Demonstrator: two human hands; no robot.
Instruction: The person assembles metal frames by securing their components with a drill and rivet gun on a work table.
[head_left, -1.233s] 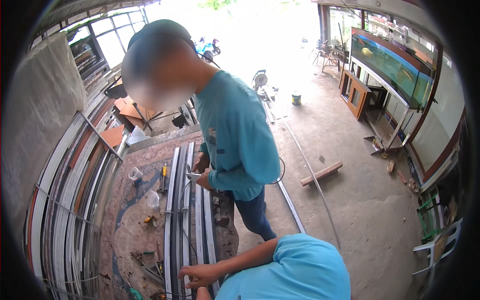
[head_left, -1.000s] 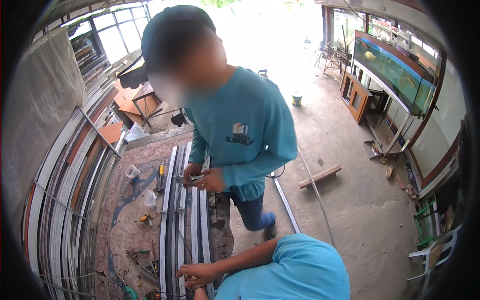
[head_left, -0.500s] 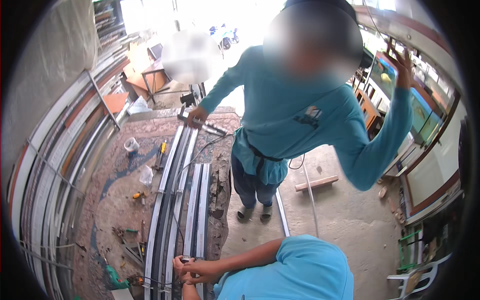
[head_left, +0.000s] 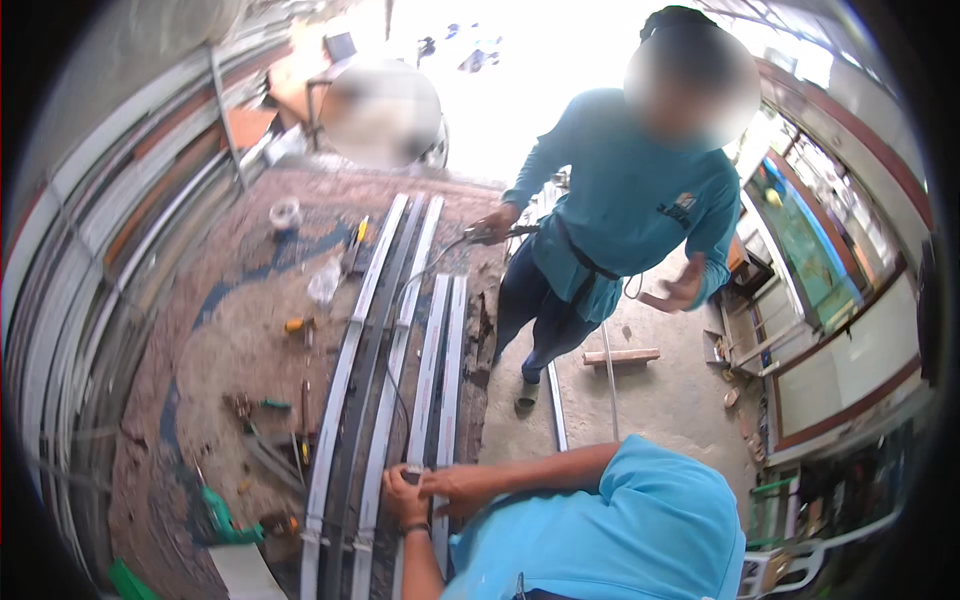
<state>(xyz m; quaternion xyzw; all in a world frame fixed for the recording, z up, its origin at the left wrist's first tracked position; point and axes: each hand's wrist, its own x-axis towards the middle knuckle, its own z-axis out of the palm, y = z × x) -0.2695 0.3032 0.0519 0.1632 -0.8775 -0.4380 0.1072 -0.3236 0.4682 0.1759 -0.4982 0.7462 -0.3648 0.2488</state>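
Note:
Both my hands are close together over the lower part of the long metal profiles (head_left: pixel 427 370), which lie side by side on the table. My left hand (head_left: pixel 404 500) is closed around a small dark object (head_left: pixel 412 476), mostly hidden by the fingers, so I cannot tell its kind. From the right, my right hand (head_left: pixel 458 489) reaches across, its fingers bent in against the left hand and the same object. A thin dark cable (head_left: pixel 398 385) runs along the profiles just above my hands.
A co-worker (head_left: pixel 630 190) stands beyond the table's right edge, holding a corded tool (head_left: pixel 492 234). On the carpet-covered table lie a green power drill (head_left: pixel 222 515), a plastic bag (head_left: pixel 323 283), a white cup (head_left: pixel 285 213) and hand tools. Profiles fill a rack (head_left: pixel 110 240) at left.
The co-worker has stepped back to the right, taking the corded tool off the profiles' far ends and lowering the raised hand. My view has shifted; my hands stay together on the small object.

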